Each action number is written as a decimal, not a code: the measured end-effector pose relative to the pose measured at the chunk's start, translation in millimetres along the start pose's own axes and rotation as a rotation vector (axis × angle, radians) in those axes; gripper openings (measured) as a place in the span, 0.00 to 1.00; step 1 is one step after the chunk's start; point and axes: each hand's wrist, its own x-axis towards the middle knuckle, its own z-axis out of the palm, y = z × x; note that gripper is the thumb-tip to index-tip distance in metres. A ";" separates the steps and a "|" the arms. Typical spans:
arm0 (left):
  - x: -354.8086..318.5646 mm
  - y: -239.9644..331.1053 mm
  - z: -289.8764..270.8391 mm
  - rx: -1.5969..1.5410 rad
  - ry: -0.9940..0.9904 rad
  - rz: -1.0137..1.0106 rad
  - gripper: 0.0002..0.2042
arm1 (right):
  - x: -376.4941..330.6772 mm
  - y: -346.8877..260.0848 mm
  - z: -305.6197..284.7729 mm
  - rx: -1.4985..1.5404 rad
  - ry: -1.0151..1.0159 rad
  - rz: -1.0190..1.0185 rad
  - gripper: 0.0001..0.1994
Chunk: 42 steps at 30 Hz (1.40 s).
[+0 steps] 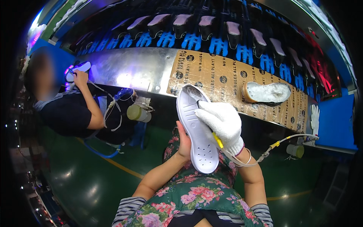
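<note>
A pale lavender shoe sole [200, 142] is held up over my lap, inner side facing me, with its end with small holes toward me. My bare left hand [184, 143] grips its left edge, thumb along the side. My right hand [223, 123], in a white knitted glove, is closed around a brush fed by a clear tube, with a yellow fitting [217, 140] below the fingers. The brush tip [194, 92] is at the inner rim of the sole's far end; whether it touches is hard to tell. The glove hides most of the brush handle.
Brown printed cardboard [230, 83] covers part of the metal bench, bearing a shoe-shaped holder with a whitish, crusted inside [267, 93]. Behind, shoe lasts [182, 23] stand in a row above blue supports [191, 41]. A co-worker [72, 102] works at left. A tube [278, 143] runs rightward.
</note>
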 end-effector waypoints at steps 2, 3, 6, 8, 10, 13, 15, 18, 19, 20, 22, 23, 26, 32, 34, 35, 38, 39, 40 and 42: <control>0.8 -2.4 -6.1 0.060 -0.003 0.017 0.52 | 2.5 -9.3 -0.4 -0.016 -0.013 -0.030 0.20; 1.9 -1.7 -7.3 0.043 -0.011 0.000 0.51 | 2.1 -13.8 2.7 0.027 -0.047 -0.026 0.20; 5.8 5.3 -16.3 0.156 0.045 0.053 0.50 | -4.0 -16.1 10.6 0.229 -0.068 -0.046 0.18; 7.2 6.9 -19.2 0.096 0.054 0.096 0.49 | 2.8 -15.1 -8.1 0.390 -0.093 0.103 0.18; 8.8 5.1 -23.9 0.025 0.042 0.127 0.50 | 1.2 -6.5 -3.3 0.238 0.033 0.125 0.20; 17.8 -1.6 -46.7 -0.011 -0.016 0.048 0.51 | -3.6 -7.9 5.4 0.163 0.011 0.015 0.18; 15.4 13.4 -38.4 0.150 0.021 0.055 0.52 | -12.2 -16.4 13.3 0.204 -0.061 -0.022 0.16; 15.1 18.5 -41.2 0.170 0.042 0.145 0.52 | -6.1 -8.0 -2.4 0.486 -0.133 0.056 0.14; 15.9 21.7 -40.3 0.138 0.051 0.152 0.52 | -4.7 -3.5 -5.5 0.519 -0.091 0.147 0.15; 18.2 23.7 -36.8 0.096 0.082 0.117 0.52 | -6.4 1.7 -3.5 0.414 -0.035 0.146 0.16; 21.1 26.4 -38.5 0.091 0.035 0.122 0.52 | -5.6 -0.7 1.5 0.262 -0.015 0.028 0.17; 22.3 28.9 -40.8 0.094 0.019 0.120 0.51 | -8.7 -3.7 6.9 0.275 -0.040 -0.015 0.16; 34.4 30.6 -61.5 -0.337 -0.322 0.056 0.54 | -30.3 -12.7 20.6 0.613 -0.199 0.187 0.13; 39.5 46.9 -34.2 -0.094 0.094 0.155 0.61 | -17.9 -4.4 16.9 0.321 0.014 -0.002 0.17; 44.8 51.7 -61.7 0.051 -0.335 0.097 0.62 | -29.3 -13.7 23.7 0.384 -0.069 0.007 0.17; 41.5 52.5 -48.2 -0.099 -0.240 0.045 0.64 | -30.0 -20.0 25.0 0.427 -0.101 0.022 0.16; 46.7 57.0 -48.4 -0.172 -0.367 0.041 0.66 | -17.9 -14.1 11.1 0.655 -0.130 0.023 0.16; 48.4 58.6 -51.1 -0.145 -0.380 0.055 0.66 | -18.4 -12.0 10.9 0.543 -0.102 0.025 0.18; 50.4 59.1 -55.0 -0.110 -0.411 0.069 0.65 | -18.2 -10.8 12.8 0.417 -0.063 0.060 0.16; 54.9 60.9 -41.0 -0.255 -0.405 0.129 0.64 | -21.0 -12.9 23.0 0.291 -0.021 -0.017 0.15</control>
